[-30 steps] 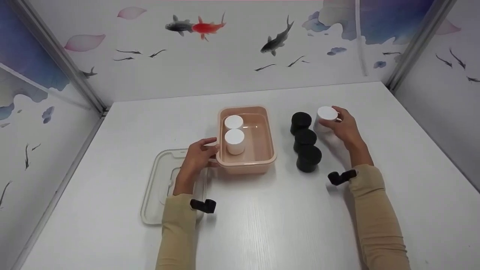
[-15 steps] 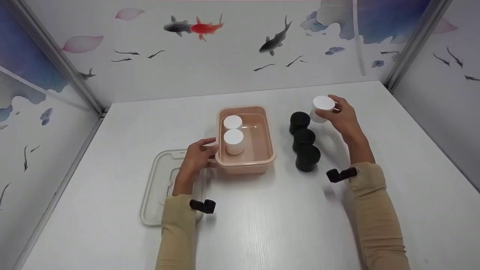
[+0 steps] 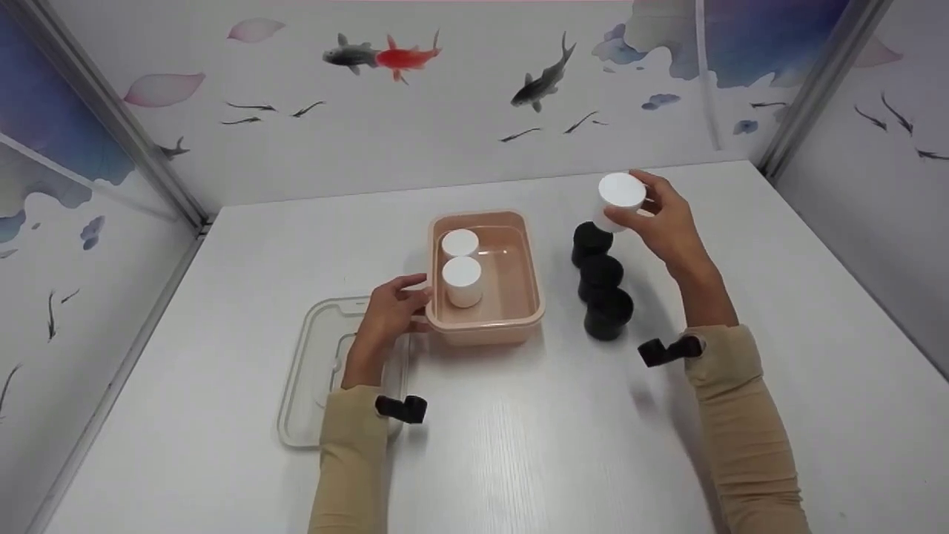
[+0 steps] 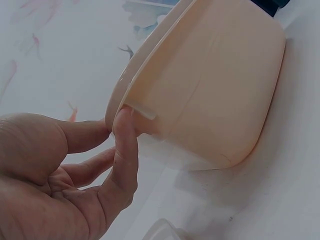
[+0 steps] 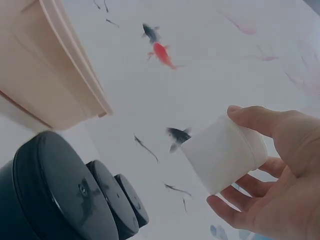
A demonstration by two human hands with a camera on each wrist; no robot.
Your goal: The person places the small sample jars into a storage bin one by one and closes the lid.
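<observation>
My right hand (image 3: 667,226) grips a white lidded jar (image 3: 619,196) by its side, thumb on one side and fingers on the other, held up above the table and overlapping the rearmost black jar in the head view. In the right wrist view the white jar (image 5: 222,152) tilts in the fingers. My left hand (image 3: 389,311) pinches the left rim of a peach plastic box (image 3: 489,337), thumb on the rim and a finger beneath it in the left wrist view. Two white jars (image 3: 463,278) stand along the left side inside the box; its right half shows bare floor.
Three black lidded jars (image 3: 601,274) stand in a row right of the box, between it and my right arm. A pale translucent lid (image 3: 304,386) lies on the table, partly under my left forearm. Printed walls (image 3: 445,148) bound the back and sides.
My right hand has lifted the white jar off the table and carried it up and to the left, toward the rear black jar. The left hand and box have stayed in place.
</observation>
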